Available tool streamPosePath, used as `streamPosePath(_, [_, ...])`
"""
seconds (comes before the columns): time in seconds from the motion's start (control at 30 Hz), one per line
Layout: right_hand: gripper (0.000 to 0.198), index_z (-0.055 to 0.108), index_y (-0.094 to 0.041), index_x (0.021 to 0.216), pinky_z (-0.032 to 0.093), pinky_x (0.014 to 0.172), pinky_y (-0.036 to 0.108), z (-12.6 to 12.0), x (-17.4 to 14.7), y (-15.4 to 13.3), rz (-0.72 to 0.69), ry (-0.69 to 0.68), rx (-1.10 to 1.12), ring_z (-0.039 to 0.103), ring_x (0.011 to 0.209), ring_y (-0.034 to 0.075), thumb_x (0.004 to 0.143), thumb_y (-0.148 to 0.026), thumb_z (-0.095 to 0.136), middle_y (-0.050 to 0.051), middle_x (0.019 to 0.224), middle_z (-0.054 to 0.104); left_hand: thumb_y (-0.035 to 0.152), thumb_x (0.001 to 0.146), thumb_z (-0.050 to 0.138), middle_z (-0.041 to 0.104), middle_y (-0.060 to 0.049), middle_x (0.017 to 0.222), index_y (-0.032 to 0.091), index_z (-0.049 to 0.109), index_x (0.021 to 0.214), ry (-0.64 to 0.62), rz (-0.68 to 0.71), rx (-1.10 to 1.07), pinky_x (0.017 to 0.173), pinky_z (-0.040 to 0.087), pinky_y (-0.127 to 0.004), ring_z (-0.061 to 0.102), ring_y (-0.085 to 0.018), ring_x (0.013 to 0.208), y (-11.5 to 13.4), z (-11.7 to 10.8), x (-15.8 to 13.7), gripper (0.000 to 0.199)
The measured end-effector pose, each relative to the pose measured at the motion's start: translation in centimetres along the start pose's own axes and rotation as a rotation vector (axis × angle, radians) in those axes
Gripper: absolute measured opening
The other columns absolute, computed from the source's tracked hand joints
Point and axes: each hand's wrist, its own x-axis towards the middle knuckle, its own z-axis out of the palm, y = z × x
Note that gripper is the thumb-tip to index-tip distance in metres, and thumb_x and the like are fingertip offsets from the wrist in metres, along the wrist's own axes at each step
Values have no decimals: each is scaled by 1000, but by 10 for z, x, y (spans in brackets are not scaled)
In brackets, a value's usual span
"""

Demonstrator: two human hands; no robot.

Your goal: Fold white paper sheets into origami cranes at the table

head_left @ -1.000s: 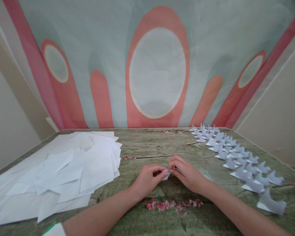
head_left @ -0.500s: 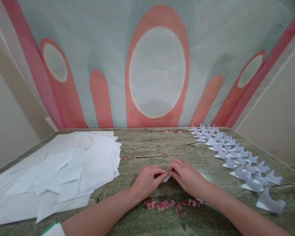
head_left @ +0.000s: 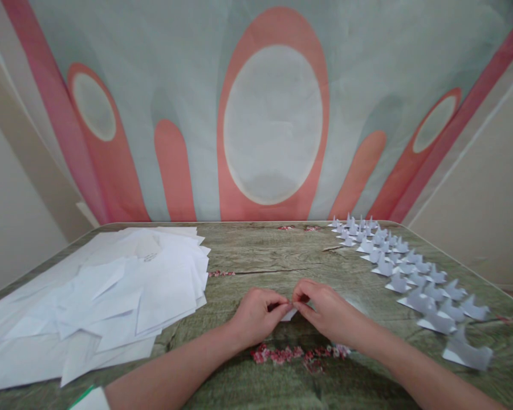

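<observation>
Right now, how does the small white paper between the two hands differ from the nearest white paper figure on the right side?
The paper piece is held by the left hand and right hand; the nearest figure rests untouched on the table. Fingers partly cover the paper piece; the nearest figure shows whole, with a raised point. Both are white paper.

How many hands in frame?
2: the left hand and the right hand, on either side of the small white paper, both pinching it. No other hand shows.
</observation>
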Motion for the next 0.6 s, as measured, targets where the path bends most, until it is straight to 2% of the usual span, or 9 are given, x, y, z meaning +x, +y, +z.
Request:
streamPosePath(0.13, [8,55,-19,72,40,62,24,-3,0,-2,39,-4,57,54,66,13,77,-13,51,-2,70,59,27,85,43,46,3,55,14,62,65,-19,-11,-56,52,29,-19,42,-10,56,-1,1,0,30])
streamPosePath(0.3, [13,56,-20,83,43,62,24,-5,0,-3,51,-2,184,58,67,13,75,-10,52,-1,73,63,29,83,45,48,2,57,14,64,67,-13,-50,-90,52,29,-19,41,-10,56,-1,3,0,29])
streamPosePath(0.47, [9,59,-19,78,43,60,24,-4,3,2,54,-5,214,59,65,14,78,-14,51,0,70,64,31,81,48,53,1,59,13,64,67,13,-117,-179,52,31,-19,43,-10,56,0,4,1,27])
streamPosePath(0.6, [14,59,-18,85,45,66,26,-8,9,11,16,114,281,59,71,14,84,-21,45,1,76,65,34,79,52,61,-2,66,12,65,74,38,-202,-361,56,37,-20,51,-12,59,-3,3,3,26])
